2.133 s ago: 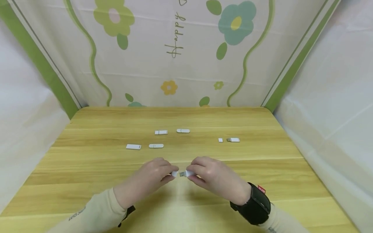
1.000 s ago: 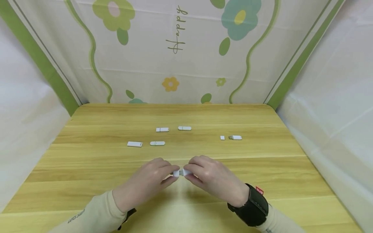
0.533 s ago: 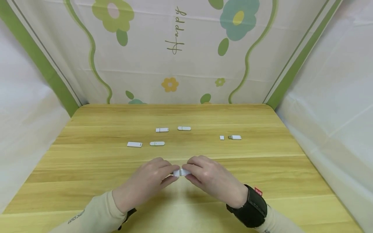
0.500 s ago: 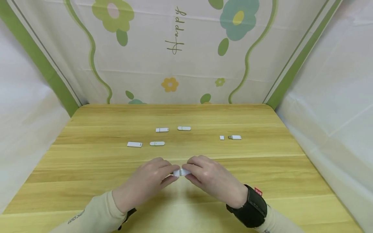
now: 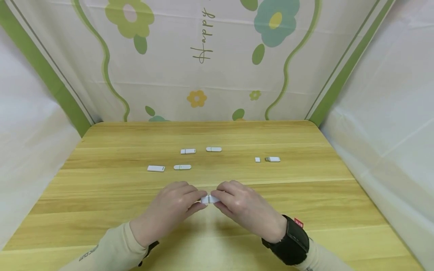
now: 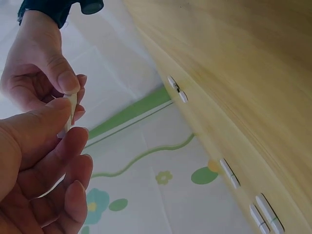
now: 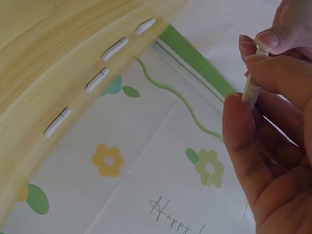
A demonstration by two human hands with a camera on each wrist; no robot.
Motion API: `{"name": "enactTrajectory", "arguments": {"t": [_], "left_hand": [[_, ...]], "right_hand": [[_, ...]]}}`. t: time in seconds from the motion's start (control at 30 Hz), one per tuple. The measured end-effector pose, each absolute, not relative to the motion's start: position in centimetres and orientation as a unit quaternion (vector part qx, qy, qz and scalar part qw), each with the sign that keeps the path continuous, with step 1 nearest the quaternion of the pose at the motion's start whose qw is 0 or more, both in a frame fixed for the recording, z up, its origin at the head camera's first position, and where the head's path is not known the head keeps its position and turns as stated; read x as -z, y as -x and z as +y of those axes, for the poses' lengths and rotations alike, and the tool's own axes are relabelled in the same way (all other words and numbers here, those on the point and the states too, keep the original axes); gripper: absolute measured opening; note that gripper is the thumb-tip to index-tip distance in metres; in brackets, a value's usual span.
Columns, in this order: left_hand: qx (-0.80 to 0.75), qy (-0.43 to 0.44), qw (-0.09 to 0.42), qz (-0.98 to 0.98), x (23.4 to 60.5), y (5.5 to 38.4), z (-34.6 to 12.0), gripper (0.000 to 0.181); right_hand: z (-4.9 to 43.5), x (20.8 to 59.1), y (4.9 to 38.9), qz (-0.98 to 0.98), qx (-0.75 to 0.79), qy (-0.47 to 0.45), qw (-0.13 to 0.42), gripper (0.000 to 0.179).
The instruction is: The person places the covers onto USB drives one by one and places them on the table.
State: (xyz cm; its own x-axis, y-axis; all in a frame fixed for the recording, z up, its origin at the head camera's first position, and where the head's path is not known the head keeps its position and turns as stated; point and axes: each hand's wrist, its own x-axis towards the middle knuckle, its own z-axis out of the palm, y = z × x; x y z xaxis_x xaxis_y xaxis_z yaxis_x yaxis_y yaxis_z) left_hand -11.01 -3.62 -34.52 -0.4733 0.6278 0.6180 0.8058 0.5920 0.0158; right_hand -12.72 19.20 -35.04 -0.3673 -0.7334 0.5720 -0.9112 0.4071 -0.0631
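Above the table's near middle, both hands hold one white USB stick [image 5: 214, 199] between them. My left hand [image 5: 169, 207] pinches its white cap [image 5: 204, 200] between thumb and fingers. The body's other end is pinched by my right hand [image 5: 244, 207]. A thin grey band shows where cap and body meet; the metal plug is out of sight. Fingers cover part of the stick. In the right wrist view the USB stick [image 7: 250, 91] appears edge-on between thumb and index finger.
On the wooden table [image 5: 101, 210] lie several white USB sticks, among them one at far left [image 5: 156, 168] and one at the back [image 5: 214, 149]. To the right, an uncapped USB stick [image 5: 272, 159] lies beside a loose cap [image 5: 257, 160]. A flowered cloth [image 5: 162, 67] hangs behind.
The cap and the USB stick were apart with the metal plug showing; the hands have come together, and the plug has slid into the cap. The things on the table lie as before.
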Motion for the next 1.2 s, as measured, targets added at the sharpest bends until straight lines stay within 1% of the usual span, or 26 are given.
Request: {"name": "enactTrajectory", "arguments": {"t": [0.23,0.73,1.2], "left_hand": [[0.15,0.43,0.279,-0.846,34.5,11.0,-3.5,0.029],[0.142,0.44,0.233,-0.855,34.6,11.5,-2.9,0.026],[0.152,0.467,0.224,-0.842,34.7,12.2,-2.4,0.022]], "right_hand": [[19.1,35.0,12.7,-0.804,-0.182,-0.512,0.241,0.026],[19.3,35.2,12.6,-0.818,-0.128,-0.504,0.246,0.024],[19.6,35.3,12.7,-0.824,-0.1,-0.499,0.248,0.021]]}}
